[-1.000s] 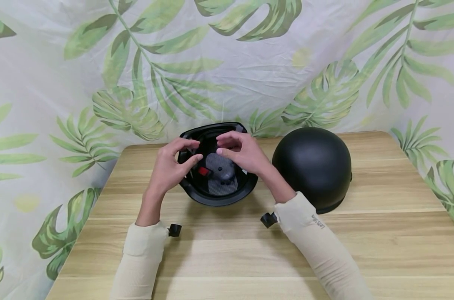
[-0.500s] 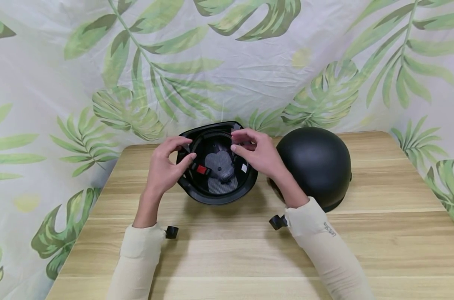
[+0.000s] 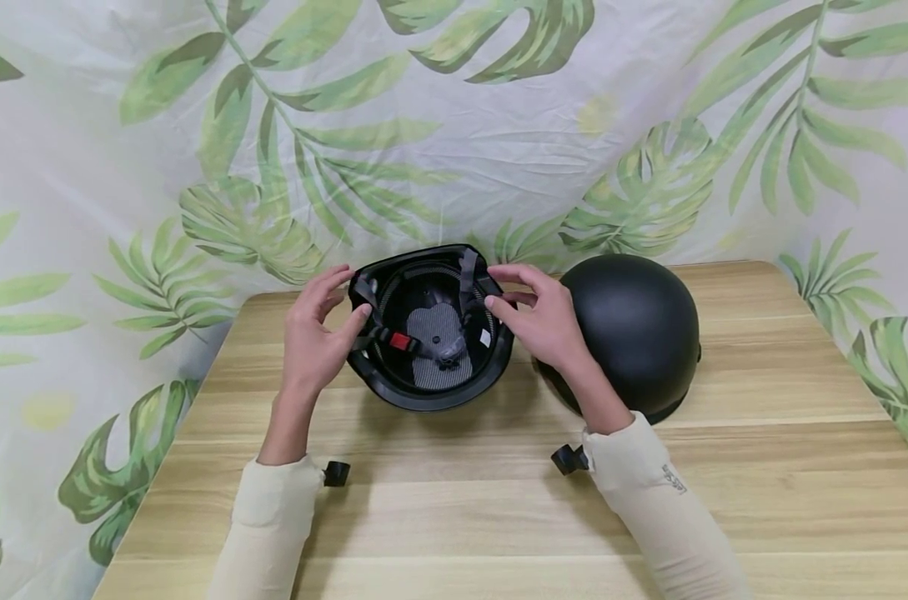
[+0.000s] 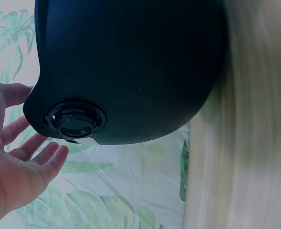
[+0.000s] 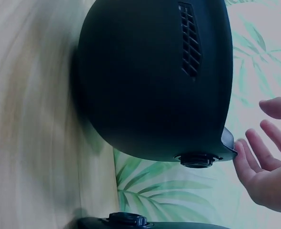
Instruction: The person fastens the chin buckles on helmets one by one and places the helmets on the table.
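A black helmet (image 3: pixel 434 402) lies upside down on the table, its lining, dark chin straps and red buckle (image 3: pixel 401 341) facing up. At its left rim is my left hand (image 3: pixel 313 333), thumb by the edge and fingers spread outside. The left wrist view has that hand (image 4: pixel 16 174) beside the shell (image 4: pixel 145 62), near a round side fitting (image 4: pixel 76 119). My right hand (image 3: pixel 547 321) is at the opposite rim. In the right wrist view, fingers of this hand (image 5: pixel 266 183) touch the helmet's (image 5: pixel 140 86) edge, while the thumb stands apart from it.
A second black helmet (image 3: pixel 634 333), dome up, stands right of the upturned one, close to my right forearm. Both are on a wooden table (image 3: pixel 454 508). Behind it hangs a leaf-patterned cloth (image 3: pixel 514 158). Small black devices (image 3: pixel 569 459) sit at both wrists.
Both hands have moved apart, from over the helmet's opening out to its left and right rims. The straps and buckle inside now show more fully. The helmet has hardly moved.
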Demonstrator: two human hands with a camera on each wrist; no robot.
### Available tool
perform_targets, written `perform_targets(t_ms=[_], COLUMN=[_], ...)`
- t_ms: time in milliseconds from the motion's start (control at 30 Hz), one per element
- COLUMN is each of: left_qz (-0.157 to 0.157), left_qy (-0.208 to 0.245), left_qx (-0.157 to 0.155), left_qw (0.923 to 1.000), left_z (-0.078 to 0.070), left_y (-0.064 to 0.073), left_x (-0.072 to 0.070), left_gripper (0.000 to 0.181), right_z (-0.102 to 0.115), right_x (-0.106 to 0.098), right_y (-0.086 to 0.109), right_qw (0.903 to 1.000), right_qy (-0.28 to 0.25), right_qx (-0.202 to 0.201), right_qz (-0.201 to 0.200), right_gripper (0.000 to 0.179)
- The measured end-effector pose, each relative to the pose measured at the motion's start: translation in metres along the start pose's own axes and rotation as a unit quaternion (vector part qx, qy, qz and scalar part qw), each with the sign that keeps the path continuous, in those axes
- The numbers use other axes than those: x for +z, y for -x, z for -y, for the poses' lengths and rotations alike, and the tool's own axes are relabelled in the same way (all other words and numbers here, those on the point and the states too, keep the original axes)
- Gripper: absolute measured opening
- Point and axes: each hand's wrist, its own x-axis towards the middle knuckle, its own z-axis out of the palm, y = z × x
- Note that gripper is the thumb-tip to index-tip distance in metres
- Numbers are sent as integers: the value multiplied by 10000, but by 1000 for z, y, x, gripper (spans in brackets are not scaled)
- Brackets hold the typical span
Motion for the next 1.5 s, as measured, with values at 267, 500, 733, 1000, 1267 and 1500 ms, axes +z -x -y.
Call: perform_targets(t_ms=[267,500,733,1000,1267,1500], left_qz=[320,614,1050,1233,1444,1124], left_qy=[208,347,117,113,26,399], left_qx=[-627,-1095,-1497,-1662,-2001,-2175], left_qw=[9973,9915,9831,9783,9691,9687], left_z=[6,8,7,8,11,12], left_y=[11,23,26,27,28,26], left_x=[-8,-14,-17,-15,-15,-17], left_gripper=[63,72,73,70,70,59], right_z=[-3,-8,-10,-12,-14,-19], right_x=[-1,1,1,2,4,12], right_y=[7,15,19,22,22,19], right_qw=[9968,9896,9834,9802,9764,9816], right_qy=[798,1387,1680,1789,1953,1674], right_qx=[-99,-166,7,174,177,265], right_qz=[34,357,692,836,901,874], right_gripper=[48,59,68,71,74,68])
